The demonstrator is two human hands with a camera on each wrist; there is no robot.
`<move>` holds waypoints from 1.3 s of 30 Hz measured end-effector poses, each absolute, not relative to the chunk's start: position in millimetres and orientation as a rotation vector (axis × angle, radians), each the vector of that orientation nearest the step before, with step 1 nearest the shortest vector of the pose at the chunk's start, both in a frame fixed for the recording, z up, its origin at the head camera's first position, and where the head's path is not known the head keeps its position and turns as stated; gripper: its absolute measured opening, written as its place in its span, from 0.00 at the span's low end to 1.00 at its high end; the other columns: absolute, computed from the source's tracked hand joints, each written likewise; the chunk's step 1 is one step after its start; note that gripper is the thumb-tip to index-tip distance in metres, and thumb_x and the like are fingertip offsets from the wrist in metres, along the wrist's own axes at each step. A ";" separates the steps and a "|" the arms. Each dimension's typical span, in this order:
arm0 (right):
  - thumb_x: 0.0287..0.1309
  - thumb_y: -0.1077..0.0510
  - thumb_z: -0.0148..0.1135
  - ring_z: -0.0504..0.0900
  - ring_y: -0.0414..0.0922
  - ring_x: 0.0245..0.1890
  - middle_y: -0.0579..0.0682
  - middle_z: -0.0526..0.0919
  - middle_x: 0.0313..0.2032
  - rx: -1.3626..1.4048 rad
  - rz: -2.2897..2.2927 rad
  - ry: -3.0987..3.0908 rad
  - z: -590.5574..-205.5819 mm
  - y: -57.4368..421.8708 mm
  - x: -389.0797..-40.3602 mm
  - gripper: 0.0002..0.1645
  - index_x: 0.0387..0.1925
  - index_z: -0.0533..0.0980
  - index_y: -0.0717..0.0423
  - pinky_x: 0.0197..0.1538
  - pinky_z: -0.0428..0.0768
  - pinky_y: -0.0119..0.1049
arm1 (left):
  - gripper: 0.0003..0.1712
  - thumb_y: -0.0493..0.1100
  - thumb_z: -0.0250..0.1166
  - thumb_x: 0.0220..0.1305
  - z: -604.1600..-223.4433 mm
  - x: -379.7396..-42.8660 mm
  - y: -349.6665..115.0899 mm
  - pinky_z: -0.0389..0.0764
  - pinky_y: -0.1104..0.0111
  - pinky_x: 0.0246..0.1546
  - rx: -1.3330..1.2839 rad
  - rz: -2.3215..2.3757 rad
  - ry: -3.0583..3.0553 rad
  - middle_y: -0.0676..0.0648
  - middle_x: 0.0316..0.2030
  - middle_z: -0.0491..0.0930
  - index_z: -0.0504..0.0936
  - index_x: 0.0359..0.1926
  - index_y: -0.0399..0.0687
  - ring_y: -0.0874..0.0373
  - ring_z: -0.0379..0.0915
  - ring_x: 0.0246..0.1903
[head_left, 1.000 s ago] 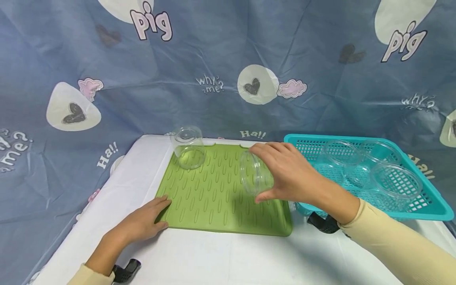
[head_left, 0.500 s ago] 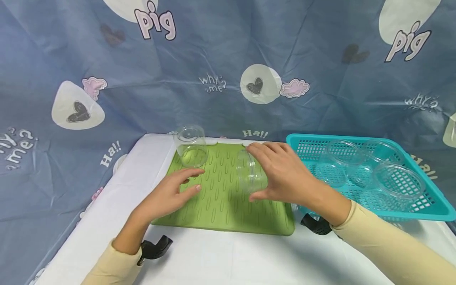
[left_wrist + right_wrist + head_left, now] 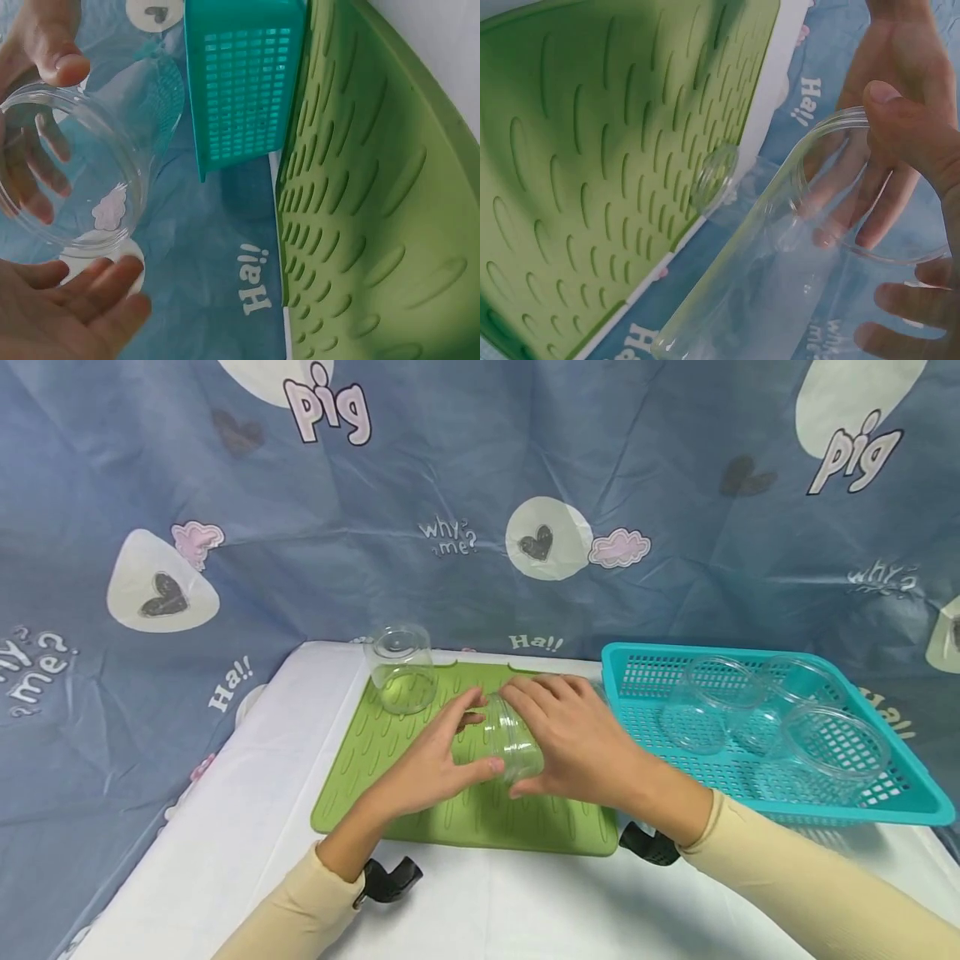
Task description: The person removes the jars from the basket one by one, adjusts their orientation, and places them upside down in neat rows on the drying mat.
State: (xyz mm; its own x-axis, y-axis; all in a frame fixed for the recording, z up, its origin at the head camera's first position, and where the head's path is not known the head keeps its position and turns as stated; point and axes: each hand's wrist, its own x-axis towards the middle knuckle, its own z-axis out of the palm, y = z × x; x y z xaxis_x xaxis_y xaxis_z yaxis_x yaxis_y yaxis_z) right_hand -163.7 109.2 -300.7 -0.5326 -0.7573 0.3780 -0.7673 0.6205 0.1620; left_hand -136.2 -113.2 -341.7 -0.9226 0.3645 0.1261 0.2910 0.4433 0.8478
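Note:
My right hand [image 3: 577,735] grips a clear jar [image 3: 516,743] around its side, above the green ridged mat [image 3: 360,785]. The jar lies tipped sideways, its mouth turned to the left. Facing that mouth, my left hand [image 3: 438,764] has its fingers and thumb spread, with the fingertips close to the rim. In the left wrist view the round ridged rim [image 3: 112,244] shows just above the left fingers [image 3: 124,274]. A second clear jar [image 3: 403,677] stands mouth down on the back left corner of the mat.
To the right of the mat sits a turquoise mesh basket [image 3: 885,814] holding 3 clear jars [image 3: 832,752], mouths up. A white cloth [image 3: 495,910] covers the table. Behind it hangs a blue printed sheet [image 3: 450,460].
My left hand has left the mat's left edge and moved right to the jar's mouth. The right hand has shifted slightly left and down, still holding the jar.

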 end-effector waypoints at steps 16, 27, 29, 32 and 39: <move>0.31 0.21 0.74 0.76 0.53 0.59 0.50 0.77 0.60 1.216 -0.050 -2.392 -303.0 104.7 -158.2 0.65 0.66 0.68 0.53 0.62 0.76 0.53 | 0.61 0.44 0.77 0.53 -351.5 -132.1 -100.9 0.74 0.58 0.69 0.616 1.674 2.500 0.44 0.74 0.56 0.46 0.78 0.50 0.46 0.63 0.70; 0.22 0.23 0.78 0.75 0.51 0.61 0.49 0.76 0.61 1.120 -0.045 -2.454 -309.9 106.5 -155.8 0.69 0.67 0.66 0.51 0.63 0.75 0.49 | 0.57 0.43 0.77 0.50 -356.9 -136.7 -97.7 0.79 0.61 0.63 0.666 1.661 2.586 0.46 0.70 0.63 0.53 0.76 0.49 0.48 0.69 0.65; 0.22 0.23 0.78 0.75 0.50 0.62 0.48 0.76 0.61 1.123 -0.042 -2.468 -311.1 106.9 -156.0 0.70 0.67 0.66 0.50 0.64 0.75 0.49 | 0.56 0.42 0.77 0.50 -359.3 -136.2 -98.0 0.80 0.61 0.63 0.665 1.653 2.604 0.46 0.69 0.64 0.54 0.76 0.50 0.48 0.69 0.65; 0.23 0.22 0.77 0.75 0.50 0.62 0.48 0.75 0.63 1.138 -0.037 -2.496 -313.6 106.9 -154.2 0.70 0.68 0.65 0.49 0.64 0.75 0.50 | 0.56 0.42 0.77 0.49 -363.5 -132.3 -99.7 0.81 0.61 0.62 0.648 1.629 2.622 0.48 0.68 0.65 0.55 0.75 0.52 0.48 0.69 0.64; 0.23 0.23 0.78 0.75 0.51 0.62 0.48 0.75 0.64 1.100 0.017 -2.526 -314.5 113.0 -143.2 0.70 0.70 0.63 0.44 0.63 0.76 0.54 | 0.55 0.44 0.75 0.50 -363.1 -124.6 -99.3 0.80 0.65 0.62 0.710 1.534 2.680 0.48 0.68 0.65 0.54 0.75 0.52 0.51 0.69 0.64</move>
